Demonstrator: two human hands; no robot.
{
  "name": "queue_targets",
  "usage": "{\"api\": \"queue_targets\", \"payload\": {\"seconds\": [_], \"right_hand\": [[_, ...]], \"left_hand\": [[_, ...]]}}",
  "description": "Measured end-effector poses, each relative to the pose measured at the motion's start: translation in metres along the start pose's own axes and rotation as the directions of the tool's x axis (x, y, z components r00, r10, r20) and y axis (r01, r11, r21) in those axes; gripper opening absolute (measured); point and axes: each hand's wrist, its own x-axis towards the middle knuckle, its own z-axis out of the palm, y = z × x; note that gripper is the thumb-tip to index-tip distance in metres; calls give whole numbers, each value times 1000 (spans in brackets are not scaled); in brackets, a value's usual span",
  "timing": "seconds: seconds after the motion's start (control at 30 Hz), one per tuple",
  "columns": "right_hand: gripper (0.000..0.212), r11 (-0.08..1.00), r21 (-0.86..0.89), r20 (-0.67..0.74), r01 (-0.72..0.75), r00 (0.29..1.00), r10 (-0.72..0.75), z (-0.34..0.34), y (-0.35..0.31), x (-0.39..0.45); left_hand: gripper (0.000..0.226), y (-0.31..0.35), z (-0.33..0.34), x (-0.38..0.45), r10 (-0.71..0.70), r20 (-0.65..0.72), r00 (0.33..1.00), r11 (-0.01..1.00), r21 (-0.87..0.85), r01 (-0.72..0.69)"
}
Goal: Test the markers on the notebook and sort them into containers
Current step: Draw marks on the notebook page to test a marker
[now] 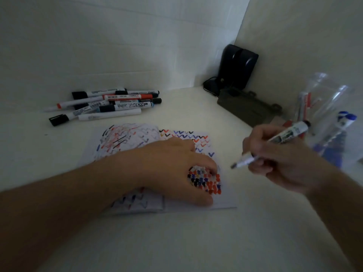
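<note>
Your left hand [176,165] is pressing flat, fingers spread, hiding the centre of the notebook [125,142]. Your right hand [275,160] is pinching a blurred marker [275,143] at mid right; blurry clear containers [330,114] are blending together at the right edge.

Under the left hand [176,167], the white notebook [196,201] bears red, blue and black zigzags and blots. The right hand [279,161] holds a white marker [282,140], dark-tipped.

Black speaker [238,66], dark case [248,109].
</note>
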Motion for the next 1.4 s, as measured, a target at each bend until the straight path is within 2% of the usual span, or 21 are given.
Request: {"api": "queue_targets", "payload": {"seconds": [0.1,0.17,0.23,0.4,0.9,1.4], "right_hand": [[30,983,-182,-131,-2,991,-22,20,29,-16],[23,980,-199,-208,28,976,-70,25,38,-21],[21,979,-199,-265,33,960,-86,25,37,-23],[28,930,-362,-386,-62,918,-89,28,39,-21],[23,833,-547,-329,-78,935,-129,32,40,-19],[26,832,-552,-320,-57,936,-149,31,43,-19]], "left_hand": [[71,0,2,-1,22,-20,1000,999,43,-21],[69,1,5,-1,59,-54,997,995,80,-54],[68,2,6,-1,68,-71,995,994,92,-61],[70,3,6,0,57,-70,996,993,103,-50],[76,3,7,2,35,-43,998,991,132,-29],[78,3,6,2,35,-29,999,989,147,-30]]}}
